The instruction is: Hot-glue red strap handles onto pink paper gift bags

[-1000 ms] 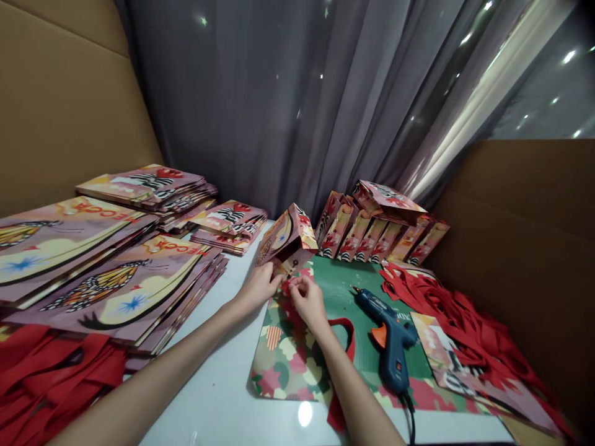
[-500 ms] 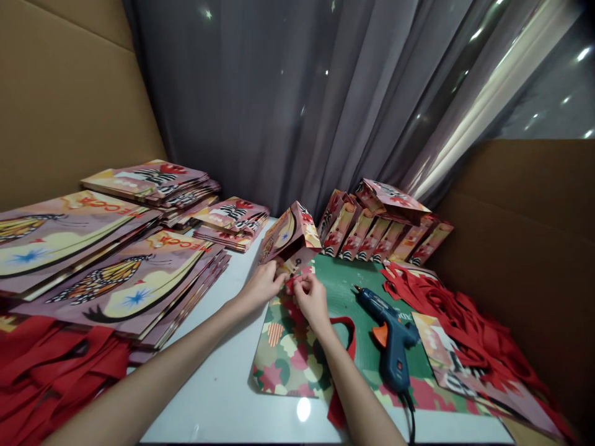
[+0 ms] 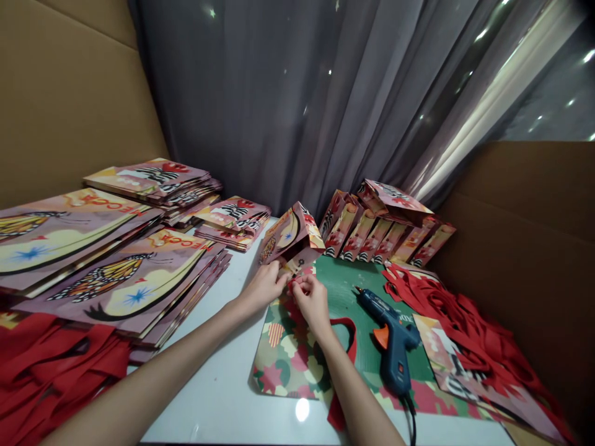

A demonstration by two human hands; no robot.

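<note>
A patterned paper bag [image 3: 284,236] lies on its side at the middle of the table, its opening facing me. My left hand [image 3: 266,284] is closed on the near edge of this bag. Right beside it, my right hand [image 3: 310,298] pinches the end of a red ribbon [image 3: 354,328] against the bag's opening. The ribbon's loose part loops round behind my right forearm. Both hands are over a camouflage-patterned mat [image 3: 288,365]. A blue glue gun [image 3: 393,334] with an orange trigger lies to the right.
Flat bags [image 3: 125,279] are stacked at the left, above red ribbons [image 3: 60,371]. Several folded-open bags [image 3: 362,238] stand at the back right. More red ribbons [image 3: 465,328] lie at the right. Cardboard walls [image 3: 69,93] and a grey curtain [image 3: 260,93] surround the table.
The bag has tilted slightly to the right at its opening. Both hands keep nearly the same place and grip; the view has shifted a little.
</note>
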